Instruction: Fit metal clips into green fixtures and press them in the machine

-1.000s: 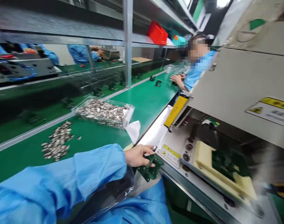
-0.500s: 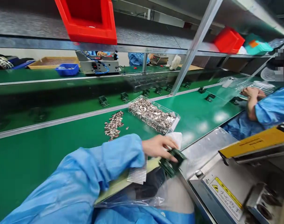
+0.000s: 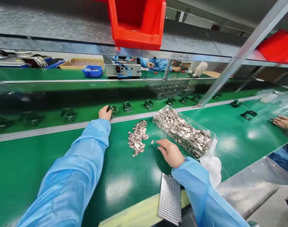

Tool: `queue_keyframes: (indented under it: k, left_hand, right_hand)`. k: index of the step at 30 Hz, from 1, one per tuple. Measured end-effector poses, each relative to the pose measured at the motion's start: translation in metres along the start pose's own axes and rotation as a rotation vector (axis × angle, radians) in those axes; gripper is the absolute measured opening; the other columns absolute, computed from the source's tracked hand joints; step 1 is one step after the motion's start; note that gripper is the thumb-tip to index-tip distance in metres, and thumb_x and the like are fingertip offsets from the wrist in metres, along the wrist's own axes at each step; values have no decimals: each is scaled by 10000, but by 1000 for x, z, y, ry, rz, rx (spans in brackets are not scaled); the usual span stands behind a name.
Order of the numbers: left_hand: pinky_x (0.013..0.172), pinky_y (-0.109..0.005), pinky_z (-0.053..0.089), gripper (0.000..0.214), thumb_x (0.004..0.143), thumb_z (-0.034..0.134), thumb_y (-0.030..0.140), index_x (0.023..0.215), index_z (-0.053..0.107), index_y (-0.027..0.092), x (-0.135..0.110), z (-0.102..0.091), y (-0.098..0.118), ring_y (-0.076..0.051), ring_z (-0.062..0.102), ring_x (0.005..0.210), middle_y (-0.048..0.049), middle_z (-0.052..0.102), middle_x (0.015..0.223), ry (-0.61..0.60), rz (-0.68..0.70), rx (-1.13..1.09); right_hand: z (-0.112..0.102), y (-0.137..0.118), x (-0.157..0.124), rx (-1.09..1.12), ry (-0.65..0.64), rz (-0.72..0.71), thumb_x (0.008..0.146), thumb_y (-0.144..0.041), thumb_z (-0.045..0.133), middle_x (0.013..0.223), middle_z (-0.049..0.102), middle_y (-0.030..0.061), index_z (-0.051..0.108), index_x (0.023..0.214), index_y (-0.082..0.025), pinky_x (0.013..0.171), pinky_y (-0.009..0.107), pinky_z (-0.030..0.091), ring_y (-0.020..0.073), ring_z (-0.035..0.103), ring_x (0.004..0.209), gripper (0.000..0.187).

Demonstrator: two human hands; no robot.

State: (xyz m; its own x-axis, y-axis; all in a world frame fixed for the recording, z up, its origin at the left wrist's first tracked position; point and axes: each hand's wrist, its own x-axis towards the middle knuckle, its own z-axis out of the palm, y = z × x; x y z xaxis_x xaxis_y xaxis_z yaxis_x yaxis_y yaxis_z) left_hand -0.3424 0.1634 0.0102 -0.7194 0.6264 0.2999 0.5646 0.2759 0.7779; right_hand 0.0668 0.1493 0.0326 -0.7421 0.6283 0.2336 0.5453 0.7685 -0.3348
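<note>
Out on the belt, my left hand [image 3: 104, 113] has its fingers closed around the near side of a dark green plastic part [image 3: 113, 109]; the fingertips are partly hidden. My right hand [image 3: 171, 153] hovers low over the green table, thumb and forefinger apart with nothing between them. Just off its fingertips lies a single small metal piece [image 3: 152, 142]. To the left of that is a loose pile of the same metal pieces [image 3: 137, 138]. A clear plastic box [image 3: 213, 143] full of such pieces stands right of and beyond my right hand.
Several more dark green parts [image 3: 127, 107] stand in a row along the belt. A ridged metal plate [image 3: 169, 198] lies near my right forearm, by a white crumpled cloth [image 3: 212, 170]. A red bin [image 3: 138, 41] sits on the overhead shelf. A co-worker's hand [image 3: 284, 123] is at right.
My left hand has carried the dark green part from above my lap out to the belt. My right hand has come into view over the table. The view has turned right to left.
</note>
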Motion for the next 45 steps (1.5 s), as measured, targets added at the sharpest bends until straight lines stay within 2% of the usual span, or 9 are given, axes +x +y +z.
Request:
queue_keyframes:
  k: [3, 8, 13, 17, 23, 27, 37, 42, 45]
  left_hand:
    - [1017, -375, 459, 461, 830, 590, 147, 1288, 581, 92, 20, 13, -8, -268, 632, 1122, -144, 688, 1188, 27, -15, 5]
    - [1078, -353, 422, 582, 829, 582, 93, 1401, 473, 104, 25, 2, -28, -261, 553, 1243, -163, 561, 1374, 72, 31, 27]
    - [1165, -379, 316, 582, 854, 531, 101, 1424, 423, 141, -2, -50, -52, -259, 376, 1401, -147, 353, 1531, 200, 88, 85]
    - [1192, -540, 186, 797, 762, 716, 260, 1458, 347, 136, -11, -101, -81, -377, 147, 1480, -188, 155, 1601, 456, 35, 237]
    - [1089, -510, 370, 574, 841, 632, 270, 1350, 494, 43, 10, -128, -100, -377, 531, 1247, -237, 578, 1304, 405, -176, 245]
    - [1090, -426, 391, 573, 851, 618, 325, 1366, 505, 102, -19, -121, -76, -321, 574, 1214, -163, 617, 1292, 406, -125, 244]
    - [1076, -366, 448, 610, 821, 659, 469, 1361, 452, 276, -219, -117, -15, -262, 590, 1236, -64, 642, 1301, -81, 89, 192]
    - [1192, -494, 246, 1199, 650, 804, 535, 1538, 57, 234, -234, -138, -18, -346, 200, 1480, -173, 140, 1622, -418, 166, 105]
    - [1190, -525, 201, 1208, 664, 805, 501, 1543, 25, 226, -212, -148, -20, -360, 179, 1483, -201, 213, 1596, -650, 234, 91]
  right_hand:
    - [18, 9, 36, -76, -82, -142, 874, -59, 509, 1135, 708, 101, 724, 1040, -189, 918, 377, 558, 245, 668, 1021, 301]
    - [24, 18, 33, -177, -145, -284, 853, -22, 430, 954, 720, 132, 730, 976, -180, 836, 432, 581, 284, 674, 905, 361]
    - [23, 27, 36, -201, -227, -51, 846, -64, 399, 870, 691, 126, 701, 898, -187, 777, 438, 577, 291, 682, 838, 329]
    - [16, 30, 49, -137, -299, 88, 752, -48, 504, 761, 702, 68, 664, 785, -221, 624, 346, 560, 236, 687, 671, 238]
    - [8, 20, 56, -126, -359, 272, 698, -51, 595, 634, 689, 0, 612, 662, -225, 577, 274, 507, 193, 682, 617, 179]
    - [7, 9, 55, -180, -365, 339, 701, -64, 613, 720, 700, 53, 646, 705, -185, 615, 281, 482, 224, 688, 712, 125]
    - [-7, -8, 45, -155, -280, 327, 715, -62, 600, 776, 689, 63, 567, 624, -196, 682, 287, 484, 207, 659, 732, 165]
    - [-43, -27, -10, 356, -68, 277, 814, -287, 592, 878, 716, 58, 584, 709, -216, 625, 274, 539, 185, 667, 715, 127]
    - [-59, -48, -50, 697, -20, 292, 762, -464, 713, 779, 714, 60, 634, 721, -219, 564, 273, 557, 215, 679, 695, 261]
